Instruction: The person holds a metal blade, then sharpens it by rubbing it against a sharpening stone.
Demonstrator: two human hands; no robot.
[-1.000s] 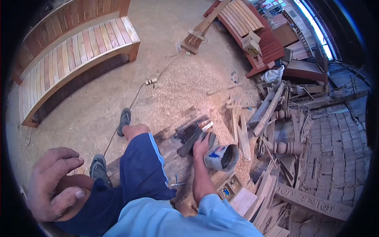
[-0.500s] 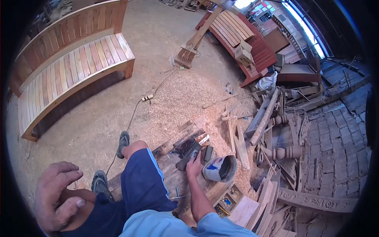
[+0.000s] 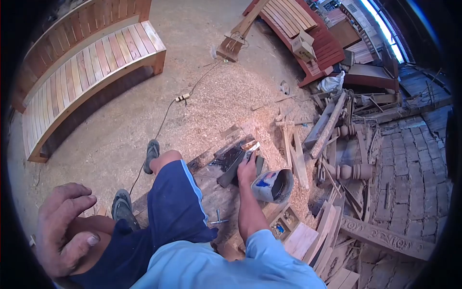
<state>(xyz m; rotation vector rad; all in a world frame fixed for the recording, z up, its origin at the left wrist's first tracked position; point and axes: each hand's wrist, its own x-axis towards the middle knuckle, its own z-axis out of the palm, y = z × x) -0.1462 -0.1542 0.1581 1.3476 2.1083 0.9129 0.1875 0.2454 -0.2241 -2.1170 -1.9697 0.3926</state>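
Observation:
My right hand [image 3: 247,169] reaches forward over dark grey blocks [image 3: 229,176] on the wooden work surface. Its bent fingers are at a small brown-and-white piece [image 3: 250,146], whose kind I cannot make out. Just right of the wrist stands a grey bucket [image 3: 262,190] with blue and red marks and a dark inside. A metal T-shaped tool [image 3: 219,217] lies near my knee. At the lower left my left hand [image 3: 67,229] is raised near my bent leg, fingers curled, thumb apart, with nothing visible in it.
A slatted wooden bench [image 3: 91,72] stands at upper left. Wood shavings [image 3: 226,96] cover the floor, crossed by a cord with a power outlet [image 3: 182,98]. Scrap timber [image 3: 327,125] and a carved board [image 3: 385,236] lie right. A divided wooden box [image 3: 288,221] sits beside the bucket.
My right hand has moved forward from the near dark block to the brown-and-white piece. The view has shifted slightly. My left hand keeps nearly the same pose.

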